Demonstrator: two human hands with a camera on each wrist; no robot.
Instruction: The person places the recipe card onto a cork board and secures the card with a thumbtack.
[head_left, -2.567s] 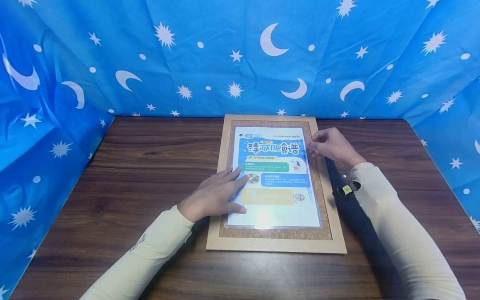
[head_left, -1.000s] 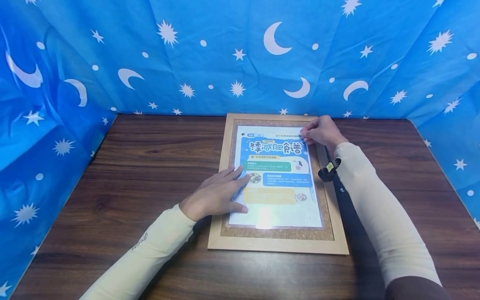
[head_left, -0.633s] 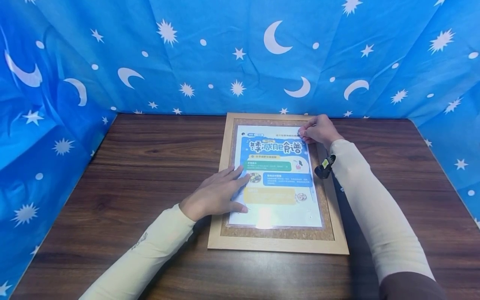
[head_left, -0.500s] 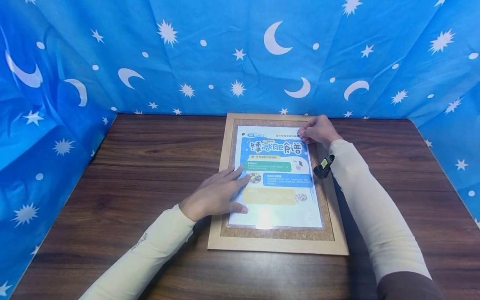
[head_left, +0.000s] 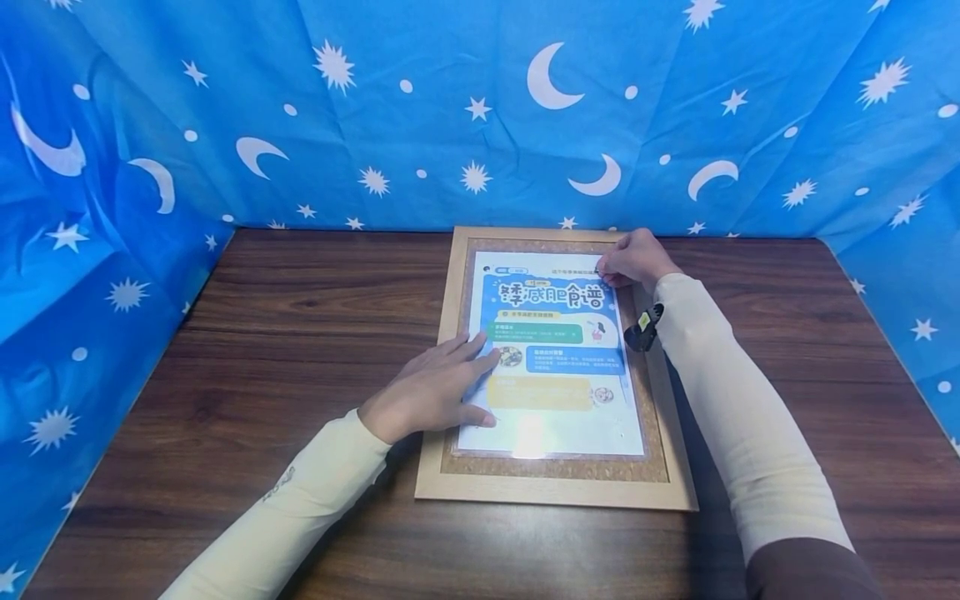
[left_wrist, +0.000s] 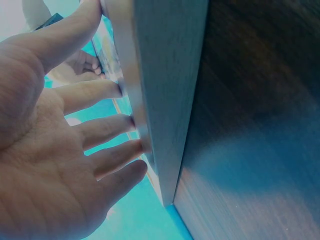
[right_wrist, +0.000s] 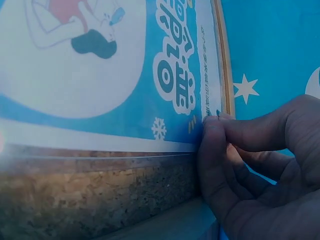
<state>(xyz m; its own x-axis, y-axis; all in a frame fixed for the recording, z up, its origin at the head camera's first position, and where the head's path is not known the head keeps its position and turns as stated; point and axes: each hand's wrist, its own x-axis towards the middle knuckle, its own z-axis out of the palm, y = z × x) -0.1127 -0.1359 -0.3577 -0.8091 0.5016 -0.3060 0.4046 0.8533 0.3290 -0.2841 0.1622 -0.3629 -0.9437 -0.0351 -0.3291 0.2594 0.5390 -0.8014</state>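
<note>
A laminated poster point(head_left: 555, 421) in blue and white lies on a wood-framed cork board point(head_left: 555, 490). My left hand point(head_left: 431, 387) rests on its left edge, fingers spread; in the left wrist view these fingers point(left_wrist: 100, 135) reach over the frame's side. At the poster's upper right corner, my right hand point(head_left: 637, 257) pinches a small pushpin between thumb and forefinger. Only a dark bit of this pushpin point(right_wrist: 218, 114) shows in the right wrist view; the fingertips hide the rest. A dark round dot point(head_left: 486, 269) marks the poster's upper left corner.
The board lies on a dark wood-grain table point(head_left: 300, 333), its far edge close to a blue curtain point(head_left: 450, 108) with stars and moons. More curtain hangs at both sides. Light glares on the poster's lower part.
My right hand has moved from beside the poster's right edge up to its upper right corner and now stays there, the forearm shifting slightly left. The left hand keeps its place.
</note>
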